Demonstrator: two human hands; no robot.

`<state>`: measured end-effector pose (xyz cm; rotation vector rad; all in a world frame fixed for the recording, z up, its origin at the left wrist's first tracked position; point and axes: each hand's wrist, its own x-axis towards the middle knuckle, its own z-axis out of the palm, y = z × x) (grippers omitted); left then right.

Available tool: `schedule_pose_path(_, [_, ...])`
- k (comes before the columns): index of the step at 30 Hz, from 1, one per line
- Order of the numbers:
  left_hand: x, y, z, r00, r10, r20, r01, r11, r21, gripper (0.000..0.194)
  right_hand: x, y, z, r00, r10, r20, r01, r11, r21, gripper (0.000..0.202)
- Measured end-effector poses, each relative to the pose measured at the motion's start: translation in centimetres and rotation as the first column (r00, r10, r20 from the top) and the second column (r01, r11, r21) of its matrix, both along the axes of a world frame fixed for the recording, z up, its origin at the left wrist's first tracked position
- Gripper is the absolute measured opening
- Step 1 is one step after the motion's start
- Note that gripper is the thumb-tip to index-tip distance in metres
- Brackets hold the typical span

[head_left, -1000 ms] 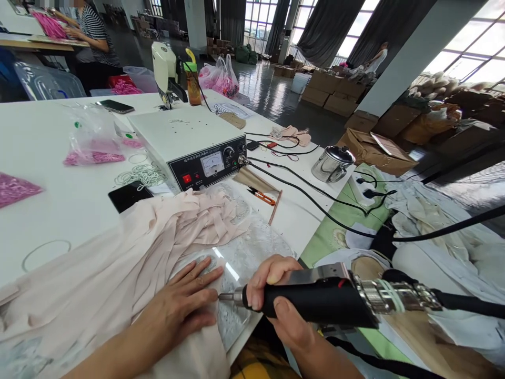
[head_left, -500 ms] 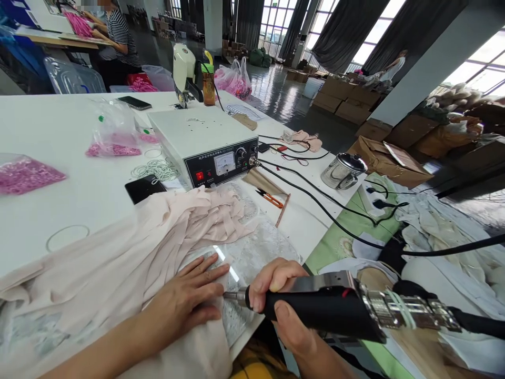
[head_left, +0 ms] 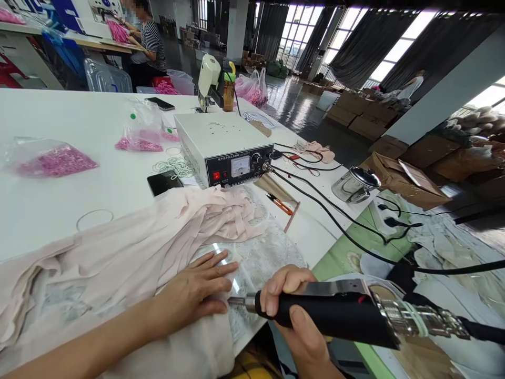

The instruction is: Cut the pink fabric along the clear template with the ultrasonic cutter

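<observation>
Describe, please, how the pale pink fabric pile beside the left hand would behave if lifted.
The pale pink fabric pile would probably droop, since it lies in loose folds. Its thin edges suggest lightness, and its overlapping strips might tangle.

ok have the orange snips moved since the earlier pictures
No: against the white control box, the orange snips lie in the same spot; the camera view shifted instead.

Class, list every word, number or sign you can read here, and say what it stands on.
"超声波" opens the title on the white box; the following characters and code are too blurred.
Markings on its meter and below its red switch: too small.
Black tool: red mark, no readable word.
</observation>
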<state>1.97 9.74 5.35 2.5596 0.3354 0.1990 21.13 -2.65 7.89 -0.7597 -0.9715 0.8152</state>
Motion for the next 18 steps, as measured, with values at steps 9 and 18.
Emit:
schedule_pose_path(9, [-0.4,0.1,-0.1,0.999,0.020,0.042,-0.018,0.999,-0.045,0.017,0.4,0.2,-0.3,0.995,-0.086,-0.059,0.089,0.995,0.038,0.014])
schedule_pose_path(18, [-3.6,-1.9,0.9,0.889,0.452,0.075,-0.451,0.892,-0.025,0.021,3.5,1.0,-2.1,0.878,-0.423,-0.223,0.421,0.905,-0.056,0.016])
